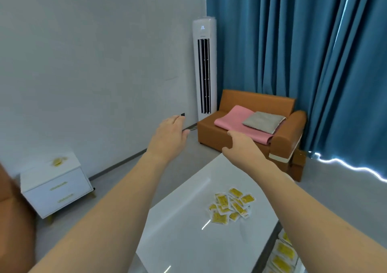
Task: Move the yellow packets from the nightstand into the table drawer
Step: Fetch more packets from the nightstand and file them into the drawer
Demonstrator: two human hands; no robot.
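- Both hands, left (167, 135) and right (244, 145), are reaching mid-frame, fingers loosely curling, holding nothing.
- Packets (231, 204) are lying on the table (184, 231).
- More packets are showing lower right, cut off.
- A blurred yellow bit (58, 160) is sitting on the nightstand (56, 183).

You are seeing "23" glowing on the display at the top of the white tower air conditioner (204, 67), upper centre of frame.

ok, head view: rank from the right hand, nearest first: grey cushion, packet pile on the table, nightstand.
From the right hand:
1. Grey cushion, just beyond it on the sofa.
2. Packet pile, below it on the white table.
3. Nightstand, far left by the wall.
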